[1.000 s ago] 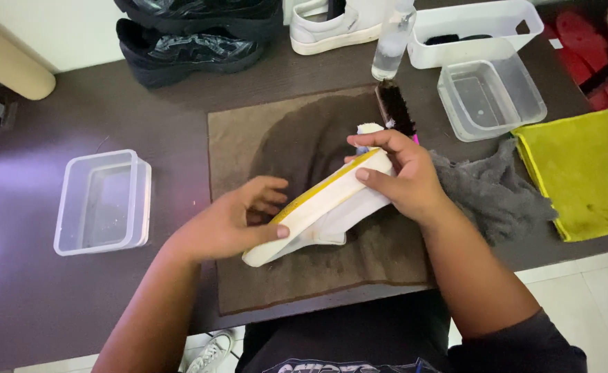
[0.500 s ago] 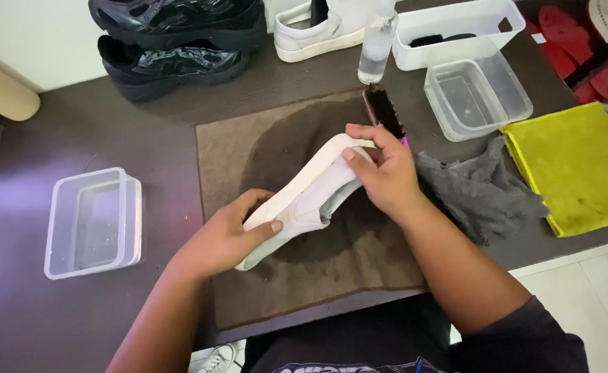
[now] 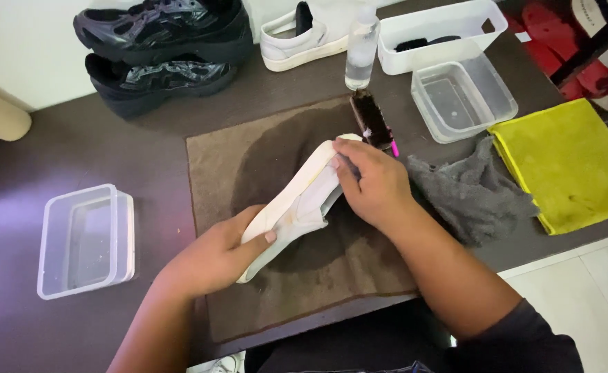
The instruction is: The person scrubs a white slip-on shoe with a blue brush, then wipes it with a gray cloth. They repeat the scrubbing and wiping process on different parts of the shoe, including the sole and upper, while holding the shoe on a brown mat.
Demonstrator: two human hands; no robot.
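So the white shoe (image 3: 297,204) is held up on its side just over the brown mat (image 3: 214,166) in the middle of the desk (image 3: 76,138). The left hand (image 3: 214,259) has its fingers (image 3: 259,238) clamped round the heel end, thumb on top. The right hand (image 3: 373,183) is curled over the toe end, fingers (image 3: 342,162) pressing on the sole edge. A dark brush (image 3: 369,121) lies just behind that hand, a grey rag (image 3: 473,193) right beside it, and a yellow cloth (image 3: 570,162) further right.

white shoe (image 3: 297,200) rolled from yellowed sole up to side up, right hand (image 3: 373,183) shifted onto its toe
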